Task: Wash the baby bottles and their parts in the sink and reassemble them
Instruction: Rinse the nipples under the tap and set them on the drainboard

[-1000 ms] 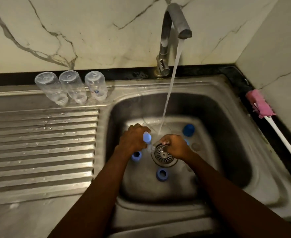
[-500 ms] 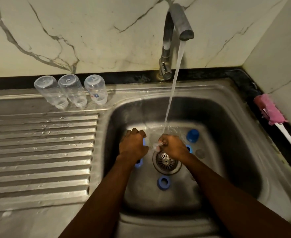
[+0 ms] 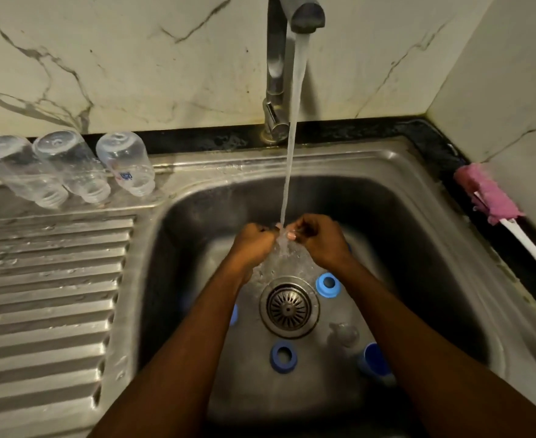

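Both hands are raised together under the running water in the sink [image 3: 355, 162]. My left hand [image 3: 254, 245] and my right hand [image 3: 320, 241] pinch one small clear part [image 3: 287, 237] between their fingertips; it looks like a teat, mostly hidden by water and fingers. Three clear bottles [image 3: 70, 165] stand upside down on the ledge at the back left. On the sink floor lie a light blue ring [image 3: 327, 284], a darker blue ring [image 3: 282, 357], a blue cap [image 3: 374, 361], a clear teat [image 3: 344, 333] and a blue piece [image 3: 234, 314] half hidden by my left forearm.
The tap [image 3: 276, 58] runs a steady stream down onto my hands, above the drain strainer [image 3: 288, 306]. A ribbed steel drainboard [image 3: 48, 295] fills the left side. A pink-headed brush with a white handle [image 3: 488, 194] lies on the dark counter at the right wall.
Both hands have lifted from the sink floor up into the stream and come together. The blue piece seen in my left hand a second ago is gone from it. The view has moved closer.
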